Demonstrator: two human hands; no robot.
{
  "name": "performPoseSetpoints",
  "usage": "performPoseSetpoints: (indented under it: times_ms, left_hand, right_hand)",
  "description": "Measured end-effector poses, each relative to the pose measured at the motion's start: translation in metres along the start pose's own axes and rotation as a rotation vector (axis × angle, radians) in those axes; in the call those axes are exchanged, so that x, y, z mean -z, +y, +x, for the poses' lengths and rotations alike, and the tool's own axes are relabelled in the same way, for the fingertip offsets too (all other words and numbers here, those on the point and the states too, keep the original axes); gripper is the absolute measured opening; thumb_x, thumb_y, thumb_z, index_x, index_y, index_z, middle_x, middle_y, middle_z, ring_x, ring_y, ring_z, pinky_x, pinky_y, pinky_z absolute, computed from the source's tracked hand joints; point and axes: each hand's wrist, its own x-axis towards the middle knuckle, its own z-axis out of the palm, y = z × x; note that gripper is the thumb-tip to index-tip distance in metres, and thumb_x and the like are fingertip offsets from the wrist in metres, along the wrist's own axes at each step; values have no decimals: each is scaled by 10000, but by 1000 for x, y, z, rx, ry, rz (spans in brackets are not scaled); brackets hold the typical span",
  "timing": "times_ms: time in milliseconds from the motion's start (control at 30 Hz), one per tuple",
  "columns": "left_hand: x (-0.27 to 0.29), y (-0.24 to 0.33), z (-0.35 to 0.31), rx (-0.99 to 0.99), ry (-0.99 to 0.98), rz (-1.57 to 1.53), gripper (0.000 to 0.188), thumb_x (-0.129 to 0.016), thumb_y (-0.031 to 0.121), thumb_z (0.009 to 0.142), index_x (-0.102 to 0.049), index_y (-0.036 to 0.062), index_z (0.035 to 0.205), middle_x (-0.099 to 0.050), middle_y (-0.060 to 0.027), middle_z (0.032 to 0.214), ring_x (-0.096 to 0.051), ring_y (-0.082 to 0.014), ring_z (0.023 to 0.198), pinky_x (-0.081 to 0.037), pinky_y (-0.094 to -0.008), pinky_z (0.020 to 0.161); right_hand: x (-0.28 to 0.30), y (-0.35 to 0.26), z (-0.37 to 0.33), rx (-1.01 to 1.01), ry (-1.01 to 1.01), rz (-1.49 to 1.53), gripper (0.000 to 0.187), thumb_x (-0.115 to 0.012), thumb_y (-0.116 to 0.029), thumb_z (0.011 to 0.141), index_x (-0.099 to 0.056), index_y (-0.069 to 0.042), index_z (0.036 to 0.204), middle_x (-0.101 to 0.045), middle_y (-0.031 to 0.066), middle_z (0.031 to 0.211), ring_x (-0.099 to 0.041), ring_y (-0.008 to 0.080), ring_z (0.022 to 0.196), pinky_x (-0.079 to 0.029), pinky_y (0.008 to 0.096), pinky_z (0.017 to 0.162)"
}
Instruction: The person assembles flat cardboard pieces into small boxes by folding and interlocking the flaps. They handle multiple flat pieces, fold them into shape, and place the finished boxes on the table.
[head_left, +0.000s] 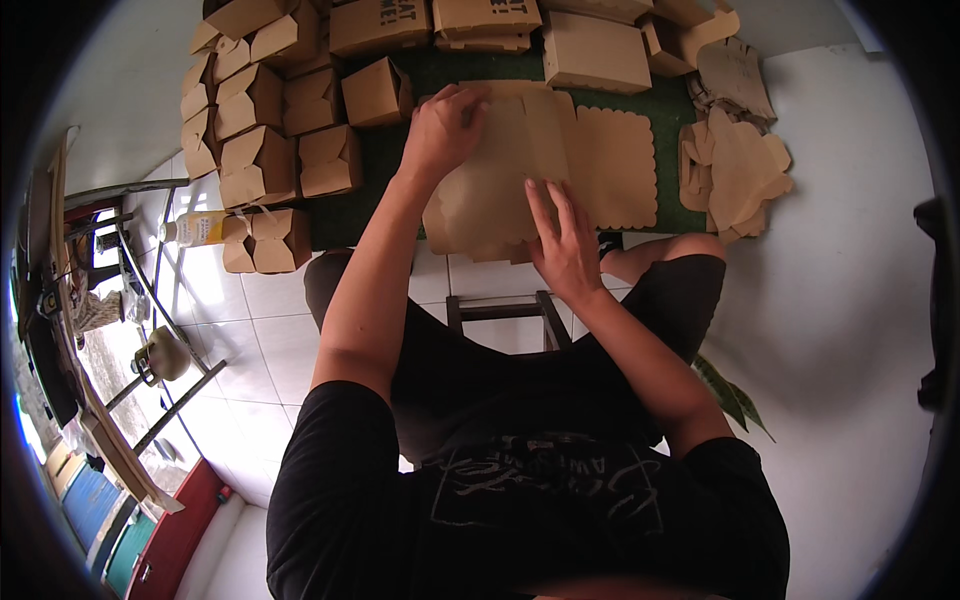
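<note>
A flat brown cardboard box blank lies in front of me on the green table surface, its creases running from far to near. My left hand is at its far left part, with fingers curled in on the cardboard; the fingertips are partly hidden. My right hand lies on the near right part of the blank, fingers stretched out. To the right, and partly under it, is a flat cardboard piece with a scalloped edge.
Several folded cardboard boxes stand in rows at the left, and larger printed boxes at the back. More flat cardboard pieces are heaped at the right edge. A bottle is at the left edge, and a dark stool below.
</note>
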Motion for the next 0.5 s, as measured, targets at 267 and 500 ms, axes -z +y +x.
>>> performPoseSetpoints:
  times_ms: [267, 500]
  left_hand:
    - [7, 9, 3, 150, 36, -162, 376, -637, 352, 1164, -840, 57, 1279, -808, -230, 1049, -787, -441, 1033, -618, -474, 944]
    - [5, -5, 6, 350, 70, -280, 577, -461, 513, 1231, -816, 69, 1329, -814, -232, 1082, -748, -516, 1115, -587, -506, 1018]
  right_hand:
    - [20, 11, -9, -270, 210, 243, 883, -720, 196, 834, -694, -224, 1611, -707, 157, 1543, -725, 363, 1350, -598, 462, 1130]
    - [24, 23, -24, -583, 429, 662, 370, -697, -29, 1109, -722, 19, 1475, -796, 144, 1386, -761, 233, 1281, -585, 340, 1082]
